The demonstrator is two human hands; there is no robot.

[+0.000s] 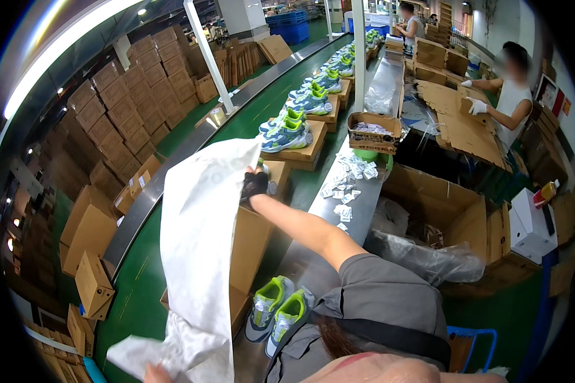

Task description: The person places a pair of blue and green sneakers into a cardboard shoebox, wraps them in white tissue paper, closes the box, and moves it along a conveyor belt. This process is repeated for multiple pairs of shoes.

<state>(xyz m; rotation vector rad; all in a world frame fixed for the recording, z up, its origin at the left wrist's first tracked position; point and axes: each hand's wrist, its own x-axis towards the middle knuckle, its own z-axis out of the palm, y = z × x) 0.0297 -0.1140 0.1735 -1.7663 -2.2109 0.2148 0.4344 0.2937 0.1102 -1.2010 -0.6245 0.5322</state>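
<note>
Right hand (255, 184), gloved, pinches the top edge of the white tissue sheet (198, 249) above the open shoe box (252, 246); left hand (156, 373) grips its lower end. Sheet should stay taut and centred over the box.

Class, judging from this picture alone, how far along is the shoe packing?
Done: pairs of shoes sit on boxes along the green belt. In hand: the right hand and left hand hold up white wrapping paper. Left: the green-and-white pair nearby lies unwrapped.
</note>
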